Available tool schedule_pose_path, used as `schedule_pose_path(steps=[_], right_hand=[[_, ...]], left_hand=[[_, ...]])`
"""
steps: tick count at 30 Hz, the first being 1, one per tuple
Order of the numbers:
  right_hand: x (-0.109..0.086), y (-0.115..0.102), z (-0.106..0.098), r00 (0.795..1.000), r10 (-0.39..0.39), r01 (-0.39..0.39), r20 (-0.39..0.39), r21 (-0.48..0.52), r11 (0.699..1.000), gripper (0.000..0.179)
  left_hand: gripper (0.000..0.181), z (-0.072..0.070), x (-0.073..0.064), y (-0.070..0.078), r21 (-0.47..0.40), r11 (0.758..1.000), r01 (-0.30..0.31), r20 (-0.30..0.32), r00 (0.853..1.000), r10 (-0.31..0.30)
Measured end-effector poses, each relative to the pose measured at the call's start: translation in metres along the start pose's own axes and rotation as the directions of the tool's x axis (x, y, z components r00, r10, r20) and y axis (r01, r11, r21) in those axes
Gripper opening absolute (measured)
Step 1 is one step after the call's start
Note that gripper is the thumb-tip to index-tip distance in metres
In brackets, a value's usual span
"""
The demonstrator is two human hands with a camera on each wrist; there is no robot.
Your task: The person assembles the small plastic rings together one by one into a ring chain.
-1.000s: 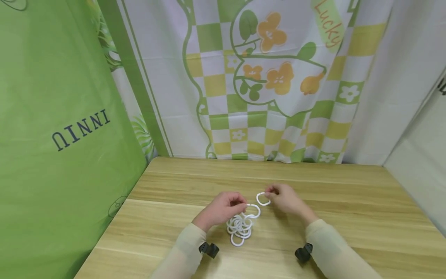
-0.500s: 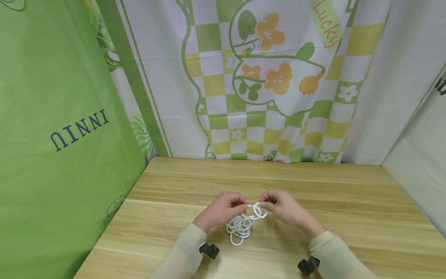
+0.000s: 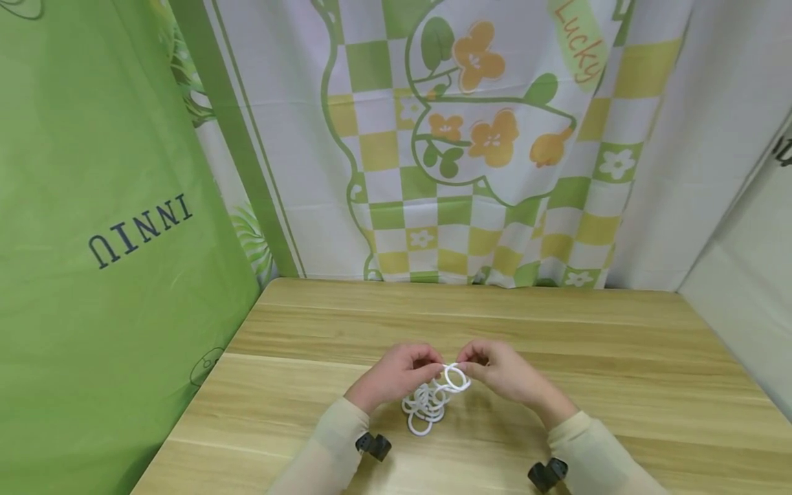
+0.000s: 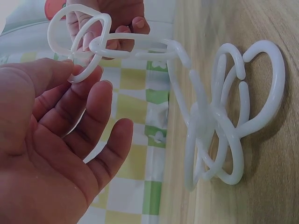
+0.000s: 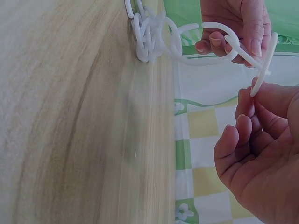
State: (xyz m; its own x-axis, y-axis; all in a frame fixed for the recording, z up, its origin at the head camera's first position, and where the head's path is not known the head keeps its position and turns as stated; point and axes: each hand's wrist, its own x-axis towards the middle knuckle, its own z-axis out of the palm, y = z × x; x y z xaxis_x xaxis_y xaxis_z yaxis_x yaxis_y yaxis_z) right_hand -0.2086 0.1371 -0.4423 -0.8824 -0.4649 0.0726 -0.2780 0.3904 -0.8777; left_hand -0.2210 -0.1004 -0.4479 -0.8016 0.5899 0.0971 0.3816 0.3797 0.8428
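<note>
My left hand (image 3: 396,375) pinches the end ring (image 4: 107,28) of a chain of white plastic split rings between thumb and forefinger. Facing it, my right hand (image 3: 506,378) pinches a separate-looking white split ring (image 5: 267,65) between thumb and fingertips. The two held rings cross and overlap just above the table, with the fingertips of both hands close together. From the left hand's ring the chain runs down through another link (image 4: 156,38) to a tangled heap of linked rings (image 4: 205,121) on the wood. Gaps in several of the rings show in the left wrist view.
The wooden table (image 3: 297,426) has a light grain, and its far edge meets a hanging cloth (image 3: 383,213) with checks and flowers. A green cloth (image 3: 136,330) hangs along the left side. Each sleeved forearm carries a small black camera (image 3: 373,447).
My right hand has come leftward and slightly down with its ring, from apart to overlapping the chain's end ring. My left hand stays nearly in place, and the heap lies still.
</note>
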Motion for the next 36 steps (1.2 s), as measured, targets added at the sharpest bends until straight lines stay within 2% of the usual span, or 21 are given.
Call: schedule_pose_path(steps=[13,16,22,26,29,32,34,36], right_hand=[[-0.007,0.002,0.000,0.999,0.001,0.000,0.043,-0.022,1.000,0.006],[-0.009,0.001,-0.001,0.999,0.031,-0.031,0.007,-0.019,0.999,0.008],[-0.014,0.002,-0.012,0.991,0.062,-0.062,-0.118,0.003,0.998,0.019],[-0.020,0.006,-0.025,0.983,0.081,-0.076,-0.167,0.037,0.996,0.023],[-0.025,0.011,-0.034,0.979,0.090,-0.081,-0.184,0.059,0.995,0.025],[-0.031,0.017,-0.042,0.975,0.102,-0.086,-0.197,0.090,0.992,0.027],[-0.036,0.022,-0.047,0.971,0.111,-0.090,-0.210,0.107,0.990,0.028],[-0.041,0.027,-0.053,0.965,0.116,-0.091,-0.234,0.116,0.989,0.028]], left_hand=[[0.016,0.005,0.001,-0.002,0.010,1.000,-0.025,-0.023,0.999,0.025],[0.014,0.005,0.002,0.000,0.011,1.000,-0.029,-0.029,0.999,0.030],[0.012,0.008,0.003,0.000,0.007,1.000,-0.029,-0.007,1.000,0.029],[0.017,0.006,0.002,-0.002,0.057,0.998,-0.025,-0.004,1.000,0.026],[0.016,0.002,-0.005,-0.002,0.093,0.995,-0.032,0.000,0.999,0.032],[0.011,0.003,-0.019,-0.002,0.128,0.990,-0.065,0.084,0.995,0.055],[0.009,0.007,-0.030,-0.003,0.184,0.978,-0.093,0.175,0.983,0.060],[0.008,0.013,-0.040,-0.007,0.245,0.964,-0.103,0.248,0.968,0.041]])
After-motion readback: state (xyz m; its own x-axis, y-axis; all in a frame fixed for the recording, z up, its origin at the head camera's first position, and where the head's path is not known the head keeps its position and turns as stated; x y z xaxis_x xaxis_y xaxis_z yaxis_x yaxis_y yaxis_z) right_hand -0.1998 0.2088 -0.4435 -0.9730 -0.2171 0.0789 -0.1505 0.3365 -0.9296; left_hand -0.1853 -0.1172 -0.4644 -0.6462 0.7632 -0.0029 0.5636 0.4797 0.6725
